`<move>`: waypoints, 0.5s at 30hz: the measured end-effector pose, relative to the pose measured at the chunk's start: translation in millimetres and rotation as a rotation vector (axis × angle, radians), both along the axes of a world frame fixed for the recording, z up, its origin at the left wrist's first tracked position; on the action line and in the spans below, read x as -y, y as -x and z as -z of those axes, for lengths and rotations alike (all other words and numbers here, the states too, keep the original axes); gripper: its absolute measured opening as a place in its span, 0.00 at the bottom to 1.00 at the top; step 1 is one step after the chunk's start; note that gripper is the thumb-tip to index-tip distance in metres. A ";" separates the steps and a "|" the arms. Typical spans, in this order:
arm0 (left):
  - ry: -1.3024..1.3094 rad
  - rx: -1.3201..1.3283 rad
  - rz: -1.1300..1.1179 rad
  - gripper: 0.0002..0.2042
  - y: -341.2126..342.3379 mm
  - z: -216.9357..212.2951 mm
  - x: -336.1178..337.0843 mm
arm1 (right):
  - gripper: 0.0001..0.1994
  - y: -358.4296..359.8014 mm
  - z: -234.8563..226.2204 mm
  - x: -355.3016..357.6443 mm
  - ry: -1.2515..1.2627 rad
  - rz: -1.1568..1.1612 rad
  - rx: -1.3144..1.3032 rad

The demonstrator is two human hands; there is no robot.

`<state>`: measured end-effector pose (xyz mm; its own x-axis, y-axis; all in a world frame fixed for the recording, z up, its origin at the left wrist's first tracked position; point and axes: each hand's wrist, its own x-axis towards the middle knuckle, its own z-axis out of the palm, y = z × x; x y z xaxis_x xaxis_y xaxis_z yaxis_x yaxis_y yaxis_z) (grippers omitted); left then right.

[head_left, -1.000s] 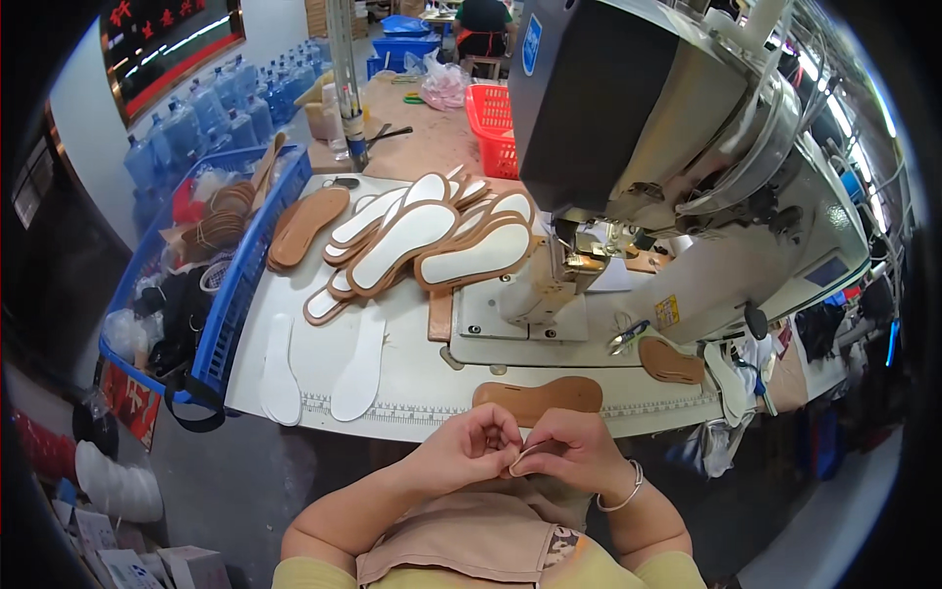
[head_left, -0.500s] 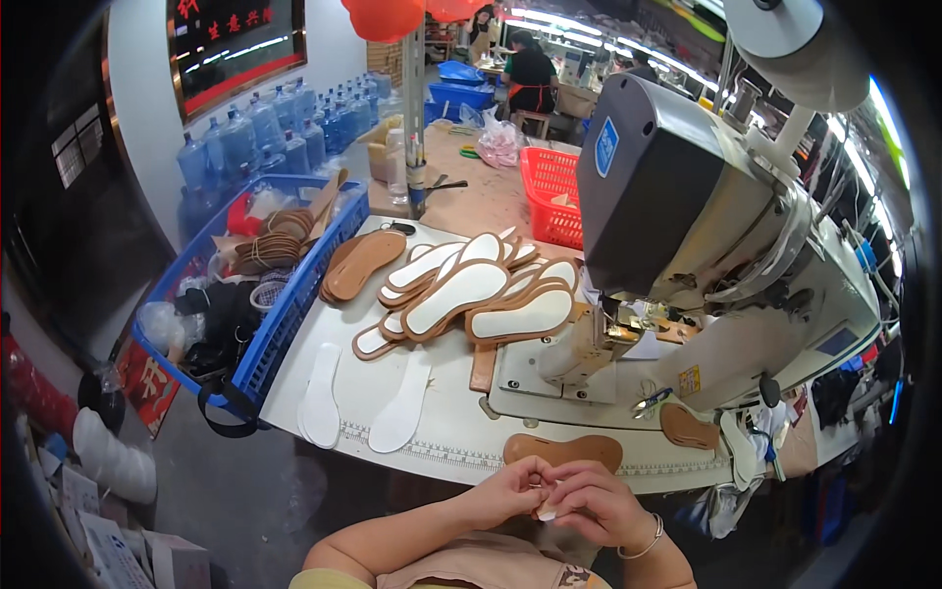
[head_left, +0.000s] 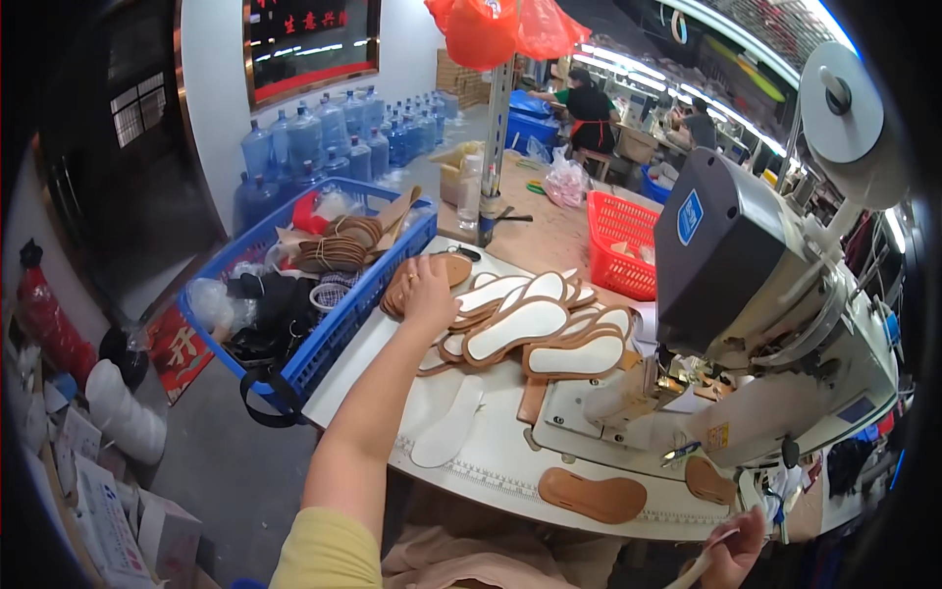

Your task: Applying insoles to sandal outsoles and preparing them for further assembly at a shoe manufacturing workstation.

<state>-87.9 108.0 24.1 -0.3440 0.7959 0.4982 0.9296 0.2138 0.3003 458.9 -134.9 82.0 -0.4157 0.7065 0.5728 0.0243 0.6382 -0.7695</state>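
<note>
Two hands work at a sewing table (head_left: pixel 491 461). Left hand (head_left: pixel 429 288) reaches far forward, fingers curled down onto a brown insole (head_left: pixel 417 280) beside the blue crate (head_left: pixel 339 324). Right hand (head_left: pixel 734 548), low by the sewing machine (head_left: pixel 765 294), seems to pinch a pale strip (head_left: pixel 699 562).

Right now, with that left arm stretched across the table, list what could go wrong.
1. The left hand reaches into the overlapping pile of insoles; pulling one could slide the others out of order.
2. The white insole lies close to the table's front edge beside the outstretched forearm, which might knock it off.
3. The right hand holds a thin strip low at the edge, out of the line of sight.
</note>
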 end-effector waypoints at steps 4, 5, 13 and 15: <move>0.322 0.017 -0.180 0.45 28.2 1.4 -20.6 | 0.41 14.8 12.7 38.9 0.268 0.288 -0.409; 0.411 0.153 -0.174 0.41 44.7 11.7 -31.7 | 0.42 13.3 13.2 43.3 0.289 0.312 -0.450; -0.069 0.238 0.076 0.27 75.1 37.4 -26.8 | 0.56 14.9 12.6 26.7 0.448 0.594 -0.321; -0.037 0.516 0.136 0.33 86.6 28.3 -12.0 | 0.53 30.2 8.6 18.7 0.509 0.490 -0.439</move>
